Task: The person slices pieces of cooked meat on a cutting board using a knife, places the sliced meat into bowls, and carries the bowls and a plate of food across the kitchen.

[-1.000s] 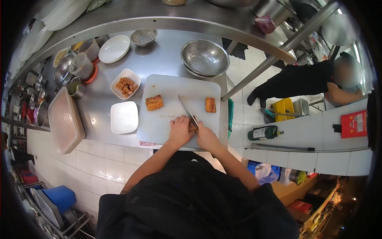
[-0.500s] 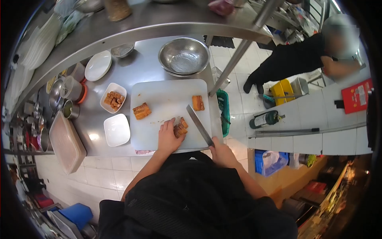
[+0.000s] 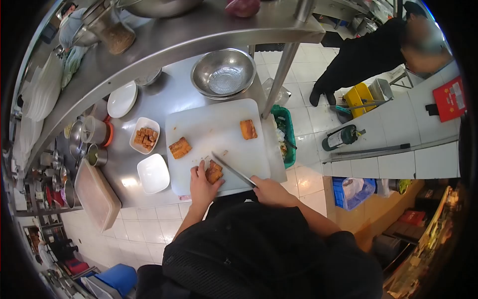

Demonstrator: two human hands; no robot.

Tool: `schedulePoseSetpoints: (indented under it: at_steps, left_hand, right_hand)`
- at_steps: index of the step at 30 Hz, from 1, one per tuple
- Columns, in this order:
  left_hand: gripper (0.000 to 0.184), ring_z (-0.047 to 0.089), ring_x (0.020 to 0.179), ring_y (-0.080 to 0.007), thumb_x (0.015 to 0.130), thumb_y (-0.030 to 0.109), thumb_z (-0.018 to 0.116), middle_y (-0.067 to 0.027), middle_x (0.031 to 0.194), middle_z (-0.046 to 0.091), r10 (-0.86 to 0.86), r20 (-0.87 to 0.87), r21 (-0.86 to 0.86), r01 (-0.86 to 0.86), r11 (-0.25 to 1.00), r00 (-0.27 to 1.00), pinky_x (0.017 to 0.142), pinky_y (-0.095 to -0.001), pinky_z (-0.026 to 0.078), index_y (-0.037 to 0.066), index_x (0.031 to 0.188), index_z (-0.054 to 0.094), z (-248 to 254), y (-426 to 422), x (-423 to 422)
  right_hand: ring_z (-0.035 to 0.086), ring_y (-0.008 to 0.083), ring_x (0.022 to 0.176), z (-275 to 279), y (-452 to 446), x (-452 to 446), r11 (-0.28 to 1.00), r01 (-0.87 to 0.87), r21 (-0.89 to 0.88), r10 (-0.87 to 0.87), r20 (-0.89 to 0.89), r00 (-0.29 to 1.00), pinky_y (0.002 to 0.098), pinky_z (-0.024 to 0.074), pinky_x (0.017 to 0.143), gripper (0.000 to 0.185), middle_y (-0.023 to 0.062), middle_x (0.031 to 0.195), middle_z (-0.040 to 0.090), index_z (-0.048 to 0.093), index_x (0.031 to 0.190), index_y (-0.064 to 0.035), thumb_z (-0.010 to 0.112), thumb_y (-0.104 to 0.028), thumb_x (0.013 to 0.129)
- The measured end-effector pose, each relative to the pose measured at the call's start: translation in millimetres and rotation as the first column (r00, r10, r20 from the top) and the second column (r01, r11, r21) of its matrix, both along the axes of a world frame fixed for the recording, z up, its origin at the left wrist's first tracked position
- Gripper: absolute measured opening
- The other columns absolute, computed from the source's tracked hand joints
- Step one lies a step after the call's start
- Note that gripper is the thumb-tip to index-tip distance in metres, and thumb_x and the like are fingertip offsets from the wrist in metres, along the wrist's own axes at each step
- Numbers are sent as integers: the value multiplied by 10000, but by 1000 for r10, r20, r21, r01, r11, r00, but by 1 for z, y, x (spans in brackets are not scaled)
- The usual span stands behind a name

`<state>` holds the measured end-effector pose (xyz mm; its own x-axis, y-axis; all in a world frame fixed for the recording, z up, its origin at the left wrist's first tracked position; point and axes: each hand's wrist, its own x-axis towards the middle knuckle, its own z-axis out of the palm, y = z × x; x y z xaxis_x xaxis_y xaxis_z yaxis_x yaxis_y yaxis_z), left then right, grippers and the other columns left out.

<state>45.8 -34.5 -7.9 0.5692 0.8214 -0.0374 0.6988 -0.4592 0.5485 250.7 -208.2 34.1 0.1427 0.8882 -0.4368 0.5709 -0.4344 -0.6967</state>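
On the white cutting board, my left hand grips a browned piece of meat between thumb and fingers. My right hand is closed round the handle of a knife, whose blade points up and left, its tip just above the held piece. Another browned block lies at the board's left, and one more at its right. Left of the board, a white bowl holds cubed pieces, and a second white bowl has nothing in it.
Stacked steel bowls stand behind the board, under a metal shelf. A lidded container lies at the left. A green basket is right of the table. A person in black bends over farther right.
The knife has moved left, toward the meat under my left hand. That meat now looks turned and pressed together. The camera view has shifted and tilted.
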Motion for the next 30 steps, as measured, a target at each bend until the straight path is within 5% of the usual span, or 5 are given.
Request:
schedulePoseSetpoints:
  at_steps: [6, 17, 21, 26, 30]
  left_hand:
    - [617, 596, 1142, -404, 874, 275, 773, -195, 1240, 585, -220, 97, 53, 216, 975, 971, 948, -500, 511, -1, 1381, 558, 9, 43, 59]
    - [574, 650, 1082, -380, 835, 236, 819, -212, 1155, 647, -307, 61, 120, 298, 947, 950, 922, -482, 531, 26, 1306, 567, -28, 61, 196]
    - [577, 685, 947, -383, 774, 215, 868, -191, 1015, 680, -188, 224, -254, 244, 936, 956, 830, -461, 536, 35, 1210, 535, -15, 53, 166]
    - [562, 683, 818, -409, 795, 227, 851, -161, 859, 682, 148, 424, -349, 11, 937, 894, 757, -450, 537, 30, 1226, 550, -6, -2, 115]
    - [591, 659, 1004, -430, 835, 256, 806, -227, 1096, 659, 93, 304, -389, 35, 921, 948, 903, -458, 532, 21, 1326, 577, -21, -32, 77]
  right_hand:
    - [676, 479, 826, 12, -27, 14, 869, 483, 107, -475, -93, 875, 508, 504, 728, 262, 293, 850, 670, 519, 1236, 0, 569, -96, 997]
    - [675, 332, 723, 4, -75, -6, 709, 672, 214, -672, -86, 736, 414, 504, 672, 211, 227, 811, 669, 578, 1163, 8, 614, -81, 975]
    - [669, 312, 718, -3, -84, -9, 692, 695, 198, -694, -86, 715, 406, 502, 670, 192, 219, 812, 672, 590, 1141, 3, 625, -74, 969]
    - [672, 416, 808, -6, -74, -1, 764, 622, 172, -618, -83, 782, 461, 510, 706, 216, 271, 858, 677, 572, 1180, -1, 598, -75, 978]
    - [663, 519, 905, 4, -50, 0, 842, 509, 177, -495, -118, 861, 521, 513, 748, 254, 320, 902, 672, 551, 1228, -5, 572, -85, 988]
